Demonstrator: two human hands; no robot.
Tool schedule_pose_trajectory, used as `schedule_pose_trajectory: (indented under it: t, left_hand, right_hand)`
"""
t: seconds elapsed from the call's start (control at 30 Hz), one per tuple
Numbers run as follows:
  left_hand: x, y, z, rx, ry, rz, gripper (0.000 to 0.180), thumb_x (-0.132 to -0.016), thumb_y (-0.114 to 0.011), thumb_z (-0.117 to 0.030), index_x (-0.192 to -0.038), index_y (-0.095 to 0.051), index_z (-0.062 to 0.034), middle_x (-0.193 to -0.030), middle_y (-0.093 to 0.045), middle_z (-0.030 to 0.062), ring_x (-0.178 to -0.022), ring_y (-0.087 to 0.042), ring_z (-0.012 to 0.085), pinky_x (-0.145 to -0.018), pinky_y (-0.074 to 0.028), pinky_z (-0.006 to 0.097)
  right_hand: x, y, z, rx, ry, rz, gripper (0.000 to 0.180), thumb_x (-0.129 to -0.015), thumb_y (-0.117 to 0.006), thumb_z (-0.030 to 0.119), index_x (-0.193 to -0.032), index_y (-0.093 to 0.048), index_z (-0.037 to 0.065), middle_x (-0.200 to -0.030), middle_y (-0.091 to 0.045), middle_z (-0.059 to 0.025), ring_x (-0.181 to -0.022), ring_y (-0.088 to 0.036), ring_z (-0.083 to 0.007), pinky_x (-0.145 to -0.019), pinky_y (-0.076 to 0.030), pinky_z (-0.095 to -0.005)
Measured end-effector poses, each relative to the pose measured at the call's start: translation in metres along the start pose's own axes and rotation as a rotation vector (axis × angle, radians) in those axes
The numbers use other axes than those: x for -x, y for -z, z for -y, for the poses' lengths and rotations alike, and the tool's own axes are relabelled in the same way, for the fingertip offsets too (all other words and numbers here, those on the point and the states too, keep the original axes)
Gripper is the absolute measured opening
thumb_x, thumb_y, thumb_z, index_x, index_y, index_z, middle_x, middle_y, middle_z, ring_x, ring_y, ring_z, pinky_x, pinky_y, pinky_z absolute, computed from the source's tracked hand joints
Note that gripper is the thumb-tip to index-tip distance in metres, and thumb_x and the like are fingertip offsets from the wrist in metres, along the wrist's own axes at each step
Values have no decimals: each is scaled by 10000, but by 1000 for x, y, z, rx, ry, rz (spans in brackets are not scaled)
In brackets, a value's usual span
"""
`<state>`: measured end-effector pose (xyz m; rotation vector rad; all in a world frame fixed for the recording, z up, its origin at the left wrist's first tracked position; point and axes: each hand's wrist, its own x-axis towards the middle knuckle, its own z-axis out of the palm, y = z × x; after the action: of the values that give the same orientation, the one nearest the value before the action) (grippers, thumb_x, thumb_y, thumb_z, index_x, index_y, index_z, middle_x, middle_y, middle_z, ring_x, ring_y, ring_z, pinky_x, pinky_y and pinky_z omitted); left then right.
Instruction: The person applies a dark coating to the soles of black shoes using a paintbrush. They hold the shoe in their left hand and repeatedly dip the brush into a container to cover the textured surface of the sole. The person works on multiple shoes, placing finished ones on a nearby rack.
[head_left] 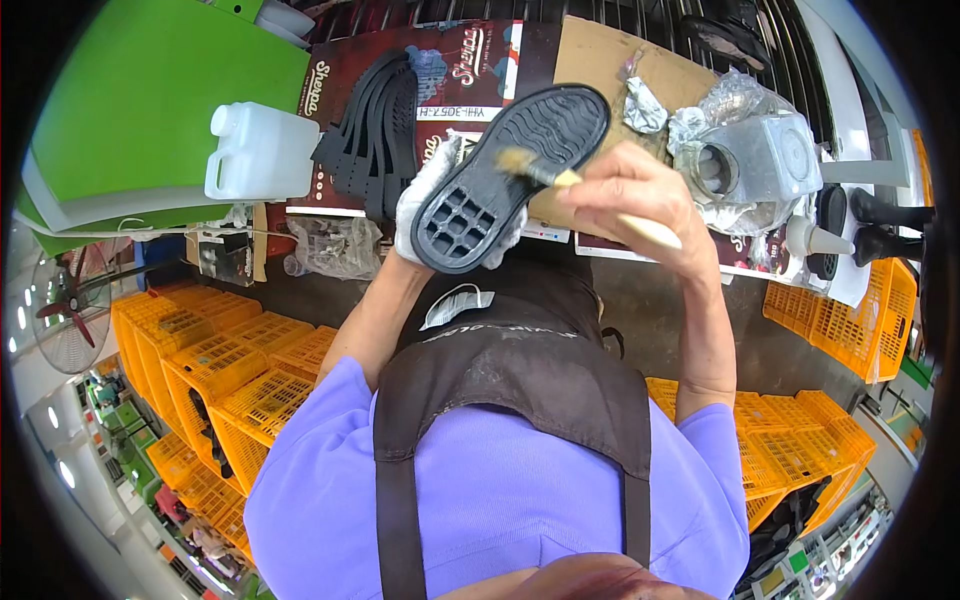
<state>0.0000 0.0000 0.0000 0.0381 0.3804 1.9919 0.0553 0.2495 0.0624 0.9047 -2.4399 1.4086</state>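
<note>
Head view: black shoe sole [480, 185] held aslant over the near edge of dark red cardboard [345, 50], ridged side up, gridded recesses toward the body. Left hand [419, 195], white-gloved, curls firmly round the heel end. Right hand [640, 200], bare, closed round a brush [546, 172]; bristles at the sole's middle, contact hard to tell. Pale script on the cardboard; black characters along a white strip [465, 113]; pale lettering across the dark apron [505, 385].
</note>
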Motion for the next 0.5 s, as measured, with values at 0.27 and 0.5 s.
schedule_pose_trajectory:
  t: [0.27, 0.5]
  left_hand:
    - [1, -12, 13, 77, -26, -182, 562, -950, -240, -429, -1240, -416, 18, -1067, -562, 244, -842, -615, 342, -738, -525, 431]
    - [1, -11, 20, -285, -64, -187, 445, -955, -322, -318, -1263, -391, -5, -1107, -549, 158, -942, -580, 214, -855, -464, 331]
  right_hand:
    - [4, 4, -11, 284, -169, -318, 195, -725, -671, -2, -914, -648, 40, -745, -594, -81, -669, -581, -213, -604, -467, -288]
    - [4, -24, -13, 134, -369, -558, 105, -786, -651, 68, -875, -659, 14, -708, -630, -77, -599, -590, -163, -556, -462, -256]
